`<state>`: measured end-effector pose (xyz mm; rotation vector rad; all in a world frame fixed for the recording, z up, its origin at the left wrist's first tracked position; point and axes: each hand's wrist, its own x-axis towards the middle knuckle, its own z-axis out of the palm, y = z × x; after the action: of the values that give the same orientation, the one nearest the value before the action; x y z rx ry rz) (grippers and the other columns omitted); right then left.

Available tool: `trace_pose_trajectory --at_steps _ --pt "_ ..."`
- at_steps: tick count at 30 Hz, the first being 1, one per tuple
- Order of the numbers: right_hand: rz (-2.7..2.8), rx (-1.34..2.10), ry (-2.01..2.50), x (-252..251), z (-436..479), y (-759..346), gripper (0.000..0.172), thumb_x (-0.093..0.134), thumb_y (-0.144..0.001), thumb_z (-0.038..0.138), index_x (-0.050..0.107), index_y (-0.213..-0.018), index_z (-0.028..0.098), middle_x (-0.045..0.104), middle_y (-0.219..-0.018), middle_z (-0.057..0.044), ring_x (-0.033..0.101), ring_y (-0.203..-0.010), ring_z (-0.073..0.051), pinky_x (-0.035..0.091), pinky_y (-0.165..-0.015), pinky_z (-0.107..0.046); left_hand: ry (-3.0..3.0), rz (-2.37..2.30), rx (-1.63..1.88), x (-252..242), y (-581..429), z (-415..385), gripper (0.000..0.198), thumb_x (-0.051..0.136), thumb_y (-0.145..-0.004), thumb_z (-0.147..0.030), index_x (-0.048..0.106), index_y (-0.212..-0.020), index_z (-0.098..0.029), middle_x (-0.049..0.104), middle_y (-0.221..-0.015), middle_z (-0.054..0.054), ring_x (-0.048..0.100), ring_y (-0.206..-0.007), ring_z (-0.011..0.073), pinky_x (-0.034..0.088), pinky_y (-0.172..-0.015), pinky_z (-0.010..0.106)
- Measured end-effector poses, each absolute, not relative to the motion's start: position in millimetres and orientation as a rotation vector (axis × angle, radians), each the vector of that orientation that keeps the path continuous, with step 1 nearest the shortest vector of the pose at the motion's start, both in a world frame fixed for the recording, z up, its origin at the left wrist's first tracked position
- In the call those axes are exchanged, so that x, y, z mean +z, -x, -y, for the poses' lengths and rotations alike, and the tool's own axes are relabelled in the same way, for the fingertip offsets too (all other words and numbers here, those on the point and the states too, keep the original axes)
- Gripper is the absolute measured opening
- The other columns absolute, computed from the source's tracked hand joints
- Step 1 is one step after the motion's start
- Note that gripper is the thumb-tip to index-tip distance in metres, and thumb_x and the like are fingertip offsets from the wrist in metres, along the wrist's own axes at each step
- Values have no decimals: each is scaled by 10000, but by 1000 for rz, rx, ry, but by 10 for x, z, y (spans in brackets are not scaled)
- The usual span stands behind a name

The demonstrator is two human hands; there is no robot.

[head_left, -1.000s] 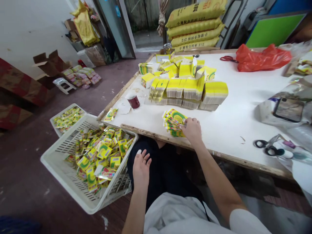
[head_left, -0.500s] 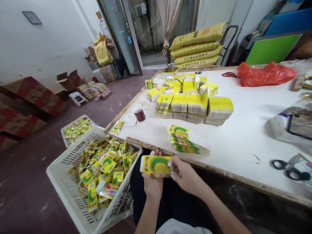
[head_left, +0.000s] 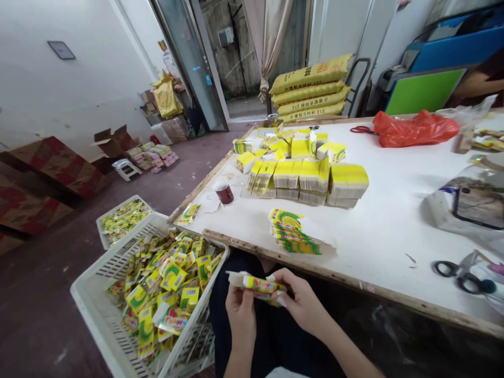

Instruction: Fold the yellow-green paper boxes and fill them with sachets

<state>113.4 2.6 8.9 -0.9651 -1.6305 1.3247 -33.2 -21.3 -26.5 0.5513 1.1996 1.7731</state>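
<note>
Over my lap, my left hand pinches one end of a small yellow printed packet, thumb on the near side. At its other end, the fingers of my right hand close around it. The packet is tilted so that a narrow face with red lettering shows, and a pale flap sticks out at its left end. What is inside it cannot be seen. On the table just beyond my hands lies a fanned stack of yellow and green printed cards.
A white crate full of similar packets stands at my left, a smaller crate behind it. The table carries stacked yellow cards, a dark red mug, a red plastic bag and black-handled scissors. Someone's arm shows far right.
The packet has tipped from its broad printed face to its narrow edge and come slightly lower. My right hand has shifted its fingers around the right end. The camera view has shifted a little.
</note>
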Motion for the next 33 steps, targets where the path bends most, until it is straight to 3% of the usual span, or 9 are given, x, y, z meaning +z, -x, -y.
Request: trace_pose_trajectory --at_steps 4,7,9,11,14,18,24,29,33 --pt "1771 1036 922 123 -127 -1397 272 481 -797 29 652 -910 207 669 -830 -16 607 -759 -151 469 -698 -255 -777 -1288 1584 -339 558 315 388 794 -700 -491 747 -868 -145 757 -841 94 707 -806 243 563 -811 366" --pt "1938 729 837 206 -183 -1539 299 471 -884 48 689 -976 230 696 -870 -40 616 -813 -171 483 -731 -283 -1056 -1148 1398 -159 774 338 595 645 -787 -633 699 -1143 -160 722 -1145 160 657 -1102 329 472 -1019 485" --pt "2104 547 791 280 -182 -1566 272 488 -933 94 703 -967 257 705 -856 -35 601 -832 -185 481 -805 -327 -1173 -1099 1293 5 853 335 791 726 -692 -657 593 -1314 -187 620 -1343 168 570 -1246 355 394 -1099 510" --pt "2229 450 732 314 -140 -1524 272 502 -945 114 705 -947 295 705 -830 -6 594 -863 -188 437 -968 -397 -1261 -1129 1116 135 824 327 1007 904 -508 -514 515 -1386 -210 561 -1417 155 538 -1279 365 384 -1110 496" --pt "2109 439 793 199 -47 -1381 273 554 -913 158 664 -1104 318 692 -1059 -21 575 -1095 -231 293 -1147 -509 -1361 -1214 852 209 605 327 884 887 -585 -306 493 -1371 -212 631 -1313 112 610 -1160 300 470 -1022 423" --pt "1452 758 1136 -93 4 -1202 648 632 -856 365 405 -1442 207 470 -1451 -162 438 -1350 -336 340 -1127 -571 -1414 -1354 902 122 321 362 692 725 -737 -209 424 -1360 -216 684 -1156 68 660 -997 225 523 -895 337" --pt "1074 1938 942 -107 -57 -1142 673 752 -746 554 581 -1317 242 665 -1270 -107 601 -1210 -320 419 -1088 -516 -1655 -1372 1105 -74 317 390 644 744 -696 -163 530 -1299 -245 693 -1095 101 684 -923 261 539 -795 343" --pt "1223 1804 891 -101 -53 -1160 672 673 -803 599 552 -1364 251 649 -1288 -110 603 -1204 -307 430 -1080 -511 -1623 -1386 1150 -62 360 396 496 730 -672 -131 607 -1137 -251 694 -905 55 668 -768 228 514 -689 308" --pt "1618 1464 830 -84 56 -1175 560 585 -895 295 483 -1445 279 462 -1508 -89 437 -1390 -273 318 -1176 -480 -1441 -1345 1089 -80 309 376 695 724 -654 -114 471 -1288 -247 685 -892 41 655 -719 214 507 -644 305"
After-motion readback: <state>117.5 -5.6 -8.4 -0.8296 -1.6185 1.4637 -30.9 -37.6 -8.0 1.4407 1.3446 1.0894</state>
